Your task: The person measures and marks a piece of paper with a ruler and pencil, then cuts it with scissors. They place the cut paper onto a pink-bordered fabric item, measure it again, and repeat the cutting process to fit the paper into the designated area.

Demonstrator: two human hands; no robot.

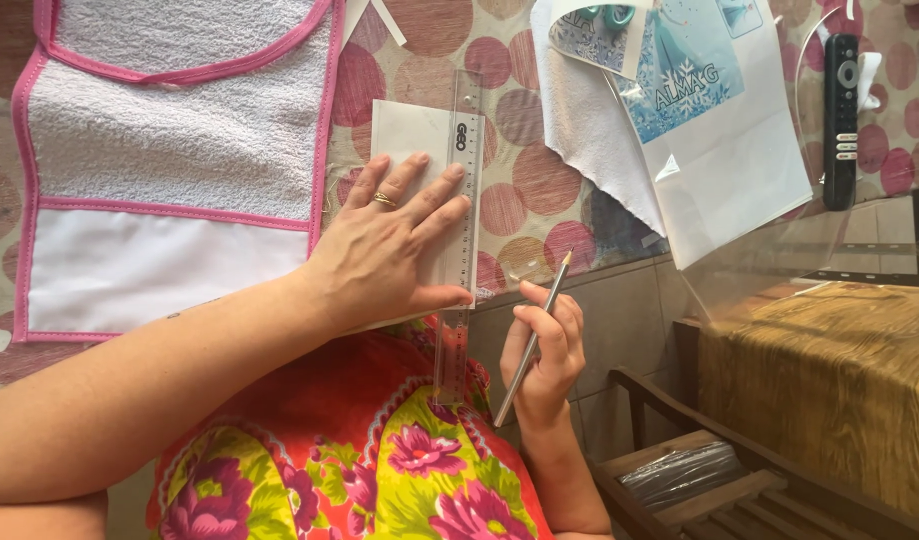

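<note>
I note the left hand point(395, 250) with fingers spread flat, gripping nothing, pressing a white sheet point(410, 135) and the clear ruler point(461, 235) onto the dotted tablecloth point(520, 170) at the table's near edge; the ruler's lower end overhangs that edge. The right hand point(548, 350) sits just off the near edge, fingers clenched around a pencil point(533, 340) whose tip points up, close beside the ruler's right side. Farther out I see a pink-trimmed bib point(170, 150) toward the left edge, printed paper point(715, 120) and a remote point(841, 115) at the far right.
</note>
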